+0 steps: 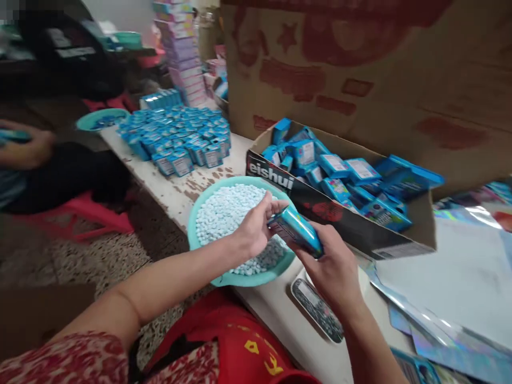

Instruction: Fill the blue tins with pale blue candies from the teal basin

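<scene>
Over a round mint-green basin (192, 224) I hold a small, glossy blue box (298, 229) at a tilt. My right hand (336, 261) grips its near right end, fingers wrapped round the sides. At the opposite end, my left hand (256, 226) has its thumb and fingers closed about the box's edge; its fingertips are partly hidden. Many small pale-blue tablets (224, 213) fill the basin. Below my right hand lies a small scale-like device (316, 306) with a dark speckled face, partly covered by my wrist.
An open carton (344, 226) of blue boxes stands right of the basin, before a large cardboard box (320, 64). Rows of blue boxes (176, 133) cover the table's far left. Shiny sheets (448, 277) lie right. A co-worker's hand (28, 146) holds something blue at left.
</scene>
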The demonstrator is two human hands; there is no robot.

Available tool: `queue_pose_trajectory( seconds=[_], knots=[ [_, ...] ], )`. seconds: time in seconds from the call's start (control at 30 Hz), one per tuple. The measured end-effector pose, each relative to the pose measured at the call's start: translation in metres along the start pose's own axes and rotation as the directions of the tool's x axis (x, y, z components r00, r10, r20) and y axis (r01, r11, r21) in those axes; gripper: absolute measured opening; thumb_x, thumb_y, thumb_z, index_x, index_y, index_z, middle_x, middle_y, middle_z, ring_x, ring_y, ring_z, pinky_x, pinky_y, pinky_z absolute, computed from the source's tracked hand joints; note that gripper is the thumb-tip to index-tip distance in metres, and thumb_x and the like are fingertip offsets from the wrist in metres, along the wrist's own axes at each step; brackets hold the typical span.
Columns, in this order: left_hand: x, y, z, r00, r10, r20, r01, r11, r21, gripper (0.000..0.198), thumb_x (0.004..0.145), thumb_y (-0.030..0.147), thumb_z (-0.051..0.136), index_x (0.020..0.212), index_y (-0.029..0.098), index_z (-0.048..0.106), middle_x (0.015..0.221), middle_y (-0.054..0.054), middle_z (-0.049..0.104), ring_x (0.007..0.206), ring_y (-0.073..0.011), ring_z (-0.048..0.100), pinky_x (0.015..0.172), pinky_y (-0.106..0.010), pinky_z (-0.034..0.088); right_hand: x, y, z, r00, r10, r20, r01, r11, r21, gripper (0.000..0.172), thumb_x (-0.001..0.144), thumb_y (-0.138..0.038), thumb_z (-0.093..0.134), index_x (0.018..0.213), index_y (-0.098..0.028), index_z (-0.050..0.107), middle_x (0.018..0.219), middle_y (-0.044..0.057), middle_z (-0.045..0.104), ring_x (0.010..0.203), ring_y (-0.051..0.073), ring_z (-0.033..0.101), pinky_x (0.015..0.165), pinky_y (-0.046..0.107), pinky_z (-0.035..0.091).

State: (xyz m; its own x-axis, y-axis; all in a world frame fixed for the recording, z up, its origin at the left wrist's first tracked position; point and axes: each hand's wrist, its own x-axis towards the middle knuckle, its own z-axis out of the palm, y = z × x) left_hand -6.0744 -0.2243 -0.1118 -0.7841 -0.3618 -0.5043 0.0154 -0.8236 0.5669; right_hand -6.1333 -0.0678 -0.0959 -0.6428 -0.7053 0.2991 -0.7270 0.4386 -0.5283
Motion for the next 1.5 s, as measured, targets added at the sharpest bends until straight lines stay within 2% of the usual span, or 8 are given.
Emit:
queue_pose_trajectory(
  seconds=[0.07,0.13,0.6,0.83,0.97,1.23,1.4,1.5],
  knots=[
    [0.004,0.0,-0.007,0.991,-0.027,-0.134,0.009,0.991,-0.133,0.039,0.095,0.039,0.041,0.077,0.011,0.063,0.074,-0.004,0.058,0.059,-0.0102,0.052,0.055,-0.022,0.04,0.008,-0.003,0.003,0.997,-0.057,0.054,0.06,0.997,-0.052,0.031,0.082,-0.04,0.062,0.109,-0.026,0.059,0.089,0.001,0.061,0.08,0.02,0.06,0.066,0.03,0.044],
    [0.008,-0.002,-0.012,0.984,-0.028,-0.174,-0.01,0.977,-0.215,0.037,0.095,0.035,0.042,0.076,0.011,0.062,0.073,-0.004,0.056,0.057,-0.0102,0.051,0.054,-0.023,0.04,0.011,-0.004,0.005,0.995,-0.076,0.066,0.081,0.995,-0.066,0.03,0.082,-0.04,0.062,0.108,-0.027,0.059,0.089,0.001,0.061,0.08,0.02,0.06,0.066,0.029,0.044],
    [0.02,-0.025,-0.004,0.983,-0.089,-0.161,0.047,0.967,-0.249,0.029,0.094,0.032,0.044,0.079,0.011,0.058,0.076,-0.004,0.053,0.062,-0.0114,0.051,0.059,-0.024,0.042,-0.005,0.002,-0.005,0.996,-0.033,-0.08,0.037,0.998,0.048,0.027,0.08,-0.036,0.066,0.103,-0.023,0.059,0.082,-0.001,0.056,0.074,0.017,0.054,0.066,0.028,0.042],
    [0.014,-0.024,0.002,0.977,-0.12,-0.176,0.076,0.969,-0.237,0.034,0.094,0.038,0.041,0.08,0.012,0.058,0.078,-0.004,0.053,0.059,-0.0121,0.049,0.056,-0.025,0.04,-0.013,-0.001,-0.009,0.999,0.019,-0.041,-0.015,0.996,0.089,0.028,0.079,-0.038,0.067,0.102,-0.024,0.061,0.082,-0.001,0.056,0.072,0.017,0.054,0.065,0.028,0.042],
    [0.015,-0.025,0.003,0.979,-0.097,-0.178,0.047,0.963,-0.267,0.033,0.094,0.039,0.041,0.082,0.012,0.057,0.078,-0.005,0.054,0.063,-0.0129,0.053,0.06,-0.025,0.043,-0.013,-0.002,-0.015,0.992,0.044,-0.121,-0.032,0.994,0.104,0.032,0.077,-0.039,0.068,0.104,-0.024,0.061,0.084,0.0,0.057,0.072,0.018,0.054,0.065,0.029,0.042],
    [0.012,-0.017,0.008,0.985,-0.08,-0.153,0.028,0.948,-0.317,0.027,0.093,0.031,0.043,0.081,0.012,0.057,0.07,-0.004,0.054,0.055,-0.0117,0.05,0.051,-0.023,0.038,-0.02,0.013,0.004,0.976,0.196,-0.098,-0.173,0.963,0.208,0.035,0.074,-0.042,0.069,0.103,-0.023,0.062,0.083,-0.001,0.06,0.071,0.018,0.054,0.066,0.029,0.044],
    [0.008,-0.009,0.018,0.986,-0.005,-0.167,-0.056,0.932,-0.358,0.019,0.091,0.023,0.048,0.078,0.012,0.056,0.069,-0.003,0.053,0.059,-0.0114,0.054,0.055,-0.022,0.041,-0.026,0.011,0.019,0.96,0.277,0.03,-0.274,0.923,0.269,0.033,0.073,-0.044,0.069,0.097,-0.02,0.065,0.083,0.001,0.063,0.073,0.019,0.056,0.068,0.031,0.044],
    [0.01,-0.003,0.022,0.988,0.011,-0.153,-0.066,0.931,-0.359,0.017,0.091,0.023,0.049,0.079,0.012,0.055,0.066,-0.001,0.051,0.054,-0.0087,0.049,0.053,-0.02,0.039,-0.03,0.008,0.023,0.952,0.306,0.026,-0.297,0.895,0.332,0.03,0.073,-0.042,0.069,0.092,-0.02,0.067,0.084,0.002,0.065,0.077,0.02,0.057,0.071,0.033,0.046]
  ],
)
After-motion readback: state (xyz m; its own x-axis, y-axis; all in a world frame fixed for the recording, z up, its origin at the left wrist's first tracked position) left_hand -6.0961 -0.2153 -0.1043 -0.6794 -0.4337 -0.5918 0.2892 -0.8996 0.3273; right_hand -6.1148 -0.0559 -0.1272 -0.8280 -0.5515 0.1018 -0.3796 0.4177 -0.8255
